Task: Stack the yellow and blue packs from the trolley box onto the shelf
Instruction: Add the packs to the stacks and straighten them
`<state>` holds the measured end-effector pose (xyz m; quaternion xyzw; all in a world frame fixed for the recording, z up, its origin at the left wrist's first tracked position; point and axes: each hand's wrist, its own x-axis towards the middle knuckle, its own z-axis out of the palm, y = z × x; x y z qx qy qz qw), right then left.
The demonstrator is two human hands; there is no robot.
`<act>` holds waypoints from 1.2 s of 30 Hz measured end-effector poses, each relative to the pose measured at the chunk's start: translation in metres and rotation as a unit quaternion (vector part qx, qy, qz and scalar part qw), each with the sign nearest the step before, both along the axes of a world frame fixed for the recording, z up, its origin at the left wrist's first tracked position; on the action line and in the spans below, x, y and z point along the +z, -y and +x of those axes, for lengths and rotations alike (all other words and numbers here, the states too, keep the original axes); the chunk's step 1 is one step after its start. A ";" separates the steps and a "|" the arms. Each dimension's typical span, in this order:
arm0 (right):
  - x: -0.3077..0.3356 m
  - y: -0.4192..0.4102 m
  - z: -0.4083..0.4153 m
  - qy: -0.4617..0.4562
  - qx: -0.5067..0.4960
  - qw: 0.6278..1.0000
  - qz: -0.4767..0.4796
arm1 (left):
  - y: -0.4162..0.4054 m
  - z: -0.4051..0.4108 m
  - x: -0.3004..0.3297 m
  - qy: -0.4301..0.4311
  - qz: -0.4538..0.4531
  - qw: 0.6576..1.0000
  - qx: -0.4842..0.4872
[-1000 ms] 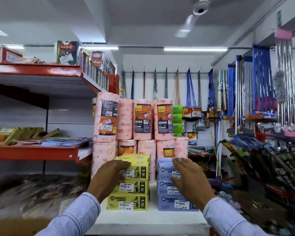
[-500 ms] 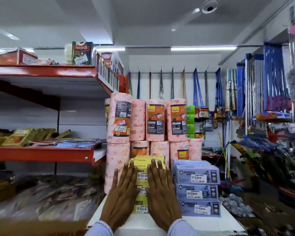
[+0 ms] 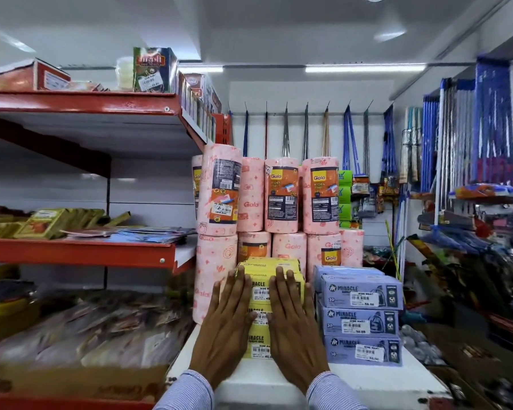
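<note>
A stack of yellow packs (image 3: pixel 261 294) stands on the white shelf (image 3: pixel 367 377), in front of the pink towel rolls. Just to its right stands a stack of three blue packs (image 3: pixel 362 321), a narrow gap apart. My left hand (image 3: pixel 224 329) and my right hand (image 3: pixel 293 329) lie flat against the front of the yellow stack, side by side, fingers straight and pointing up. Neither hand grips anything. The hands hide most of the yellow fronts. No trolley box is in view.
Pink Gala kitchen towel rolls (image 3: pixel 282 196) are stacked two high behind the packs. Red shelves (image 3: pixel 77 253) with flat packets run along the left. Mops and brooms (image 3: pixel 492 128) hang on the right and back wall. A cardboard box (image 3: pixel 71 383) sits low left.
A second ago my hands were apart, one on each stack. Both have moved onto the front of the yellow stack. The view has shifted, so the stacks sit further right.
</note>
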<state>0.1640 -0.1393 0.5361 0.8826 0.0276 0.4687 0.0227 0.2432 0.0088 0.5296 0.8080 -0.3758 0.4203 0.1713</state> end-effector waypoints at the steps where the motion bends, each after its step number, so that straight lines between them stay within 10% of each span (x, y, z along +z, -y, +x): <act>1: 0.000 0.000 0.000 -0.001 0.001 1.000 0.000 | 0.000 0.000 0.000 -0.002 0.002 1.000 0.003; 36: 0.005 0.160 -0.073 0.056 0.057 0.994 0.080 | 0.157 -0.079 0.021 0.040 0.050 0.997 -0.030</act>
